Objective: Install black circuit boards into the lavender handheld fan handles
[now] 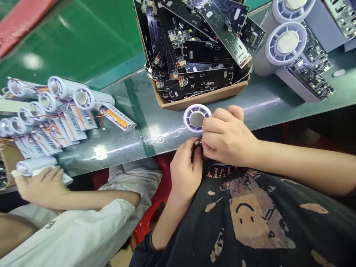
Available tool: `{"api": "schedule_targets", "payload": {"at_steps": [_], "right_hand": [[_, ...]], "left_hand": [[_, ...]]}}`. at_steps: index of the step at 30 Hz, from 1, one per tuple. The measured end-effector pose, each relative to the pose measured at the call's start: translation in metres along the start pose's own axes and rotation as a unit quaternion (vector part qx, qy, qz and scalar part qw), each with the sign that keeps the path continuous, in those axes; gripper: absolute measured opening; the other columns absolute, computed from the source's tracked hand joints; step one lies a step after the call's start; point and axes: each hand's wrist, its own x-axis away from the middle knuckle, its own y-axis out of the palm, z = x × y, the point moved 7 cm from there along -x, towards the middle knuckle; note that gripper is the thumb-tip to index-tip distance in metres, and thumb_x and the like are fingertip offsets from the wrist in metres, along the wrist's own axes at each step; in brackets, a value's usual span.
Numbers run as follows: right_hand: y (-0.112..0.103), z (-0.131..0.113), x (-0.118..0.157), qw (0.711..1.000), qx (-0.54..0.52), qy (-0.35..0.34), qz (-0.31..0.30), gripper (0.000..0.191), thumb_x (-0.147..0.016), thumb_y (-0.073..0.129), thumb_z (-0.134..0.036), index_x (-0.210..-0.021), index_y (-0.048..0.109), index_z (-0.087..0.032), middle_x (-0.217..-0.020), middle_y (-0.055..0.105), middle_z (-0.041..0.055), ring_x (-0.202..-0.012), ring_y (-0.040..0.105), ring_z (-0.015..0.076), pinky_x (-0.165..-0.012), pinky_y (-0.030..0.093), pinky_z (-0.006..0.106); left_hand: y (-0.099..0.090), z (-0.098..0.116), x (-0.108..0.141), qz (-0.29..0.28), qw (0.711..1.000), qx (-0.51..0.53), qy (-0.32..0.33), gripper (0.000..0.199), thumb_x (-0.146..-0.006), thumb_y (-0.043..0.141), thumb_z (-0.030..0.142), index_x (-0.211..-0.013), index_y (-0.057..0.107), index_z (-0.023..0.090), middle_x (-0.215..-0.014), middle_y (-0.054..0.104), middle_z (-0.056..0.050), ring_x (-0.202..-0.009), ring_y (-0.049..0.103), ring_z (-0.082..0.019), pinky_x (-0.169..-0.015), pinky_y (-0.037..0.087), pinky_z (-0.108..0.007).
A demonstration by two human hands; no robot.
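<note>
So this one looks midway, I'd guess: the left hand [185, 167] pinches a small dark board [196, 143], and the right hand [228, 136] curls in close against it, can't tell what it grips. The purple-rimmed fan [197, 119] is just beyond, on the counter [126, 144]. Fan units [287, 42] to the right have circuit boards [311, 70] alongside, maybe further along, but the cardboard box [205, 99] is heaped with loose boards [208, 52], so plenty left
</note>
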Motion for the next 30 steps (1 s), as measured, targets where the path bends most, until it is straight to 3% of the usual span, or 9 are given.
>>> {"api": "schedule_targets", "payload": {"at_steps": [6,13,19,24,27,30], "right_hand": [[0.001,0.000,-0.001,1.000,0.006,0.014,-0.020,0.026,-0.090,0.052,-0.022,-0.065,0.047,-0.021,-0.074,0.047,0.0025,-0.085,0.046,0.0207,-0.073,0.032,0.040],[0.005,-0.001,-0.006,0.994,-0.031,0.033,-0.095,0.031,-0.097,0.045,-0.021,-0.066,0.050,-0.022,-0.073,0.045,0.0040,-0.091,0.048,0.0203,-0.077,0.042,0.036],[0.006,0.004,-0.003,0.994,-0.052,0.045,-0.081,0.031,-0.097,0.048,-0.024,-0.067,0.051,-0.022,-0.077,0.049,0.0036,-0.091,0.048,0.0203,-0.081,0.044,0.036],[-0.002,0.015,0.000,0.997,-0.059,0.038,-0.043,0.022,-0.096,0.050,-0.029,-0.078,0.060,-0.023,-0.088,0.055,0.0034,-0.091,0.049,0.0212,-0.081,0.040,0.039],[-0.012,0.029,0.005,0.990,-0.137,0.019,-0.025,0.015,-0.092,0.055,-0.031,-0.099,0.062,-0.021,-0.099,0.057,0.0051,-0.092,0.052,0.0207,-0.080,0.041,0.038],[-0.013,0.037,0.014,0.980,-0.192,-0.021,-0.057,0.018,-0.088,0.057,-0.027,-0.102,0.062,-0.018,-0.095,0.061,0.0053,-0.086,0.055,0.0183,-0.076,0.043,0.034]], "left_hand": [[-0.001,0.007,-0.001,0.004,0.999,-0.027,0.044,0.027,-0.094,0.051,0.012,-0.117,0.062,0.022,-0.108,0.073,-0.002,-0.100,0.068,-0.016,-0.088,0.055,-0.030],[-0.001,0.011,0.000,-0.005,0.999,-0.024,0.035,0.026,-0.093,0.053,0.012,-0.115,0.064,0.019,-0.110,0.073,-0.004,-0.101,0.068,-0.018,-0.089,0.056,-0.031],[0.004,0.008,0.001,0.005,1.000,0.017,0.010,0.029,-0.093,0.051,0.014,-0.120,0.063,0.018,-0.109,0.072,-0.005,-0.101,0.068,-0.020,-0.091,0.056,-0.036],[0.018,-0.011,0.001,-0.007,0.990,0.132,-0.054,0.029,-0.097,0.051,0.023,-0.125,0.058,0.022,-0.088,0.068,-0.001,-0.071,0.068,-0.014,-0.074,0.058,-0.033],[0.024,-0.020,0.002,-0.022,0.975,0.207,-0.081,0.025,-0.097,0.051,0.024,-0.122,0.056,0.024,-0.089,0.065,0.000,-0.057,0.063,-0.009,-0.063,0.056,-0.028],[0.024,-0.025,0.005,-0.018,0.969,0.231,-0.081,0.026,-0.095,0.052,0.021,-0.121,0.053,0.024,-0.092,0.063,0.001,-0.053,0.059,-0.006,-0.058,0.054,-0.024]]}}
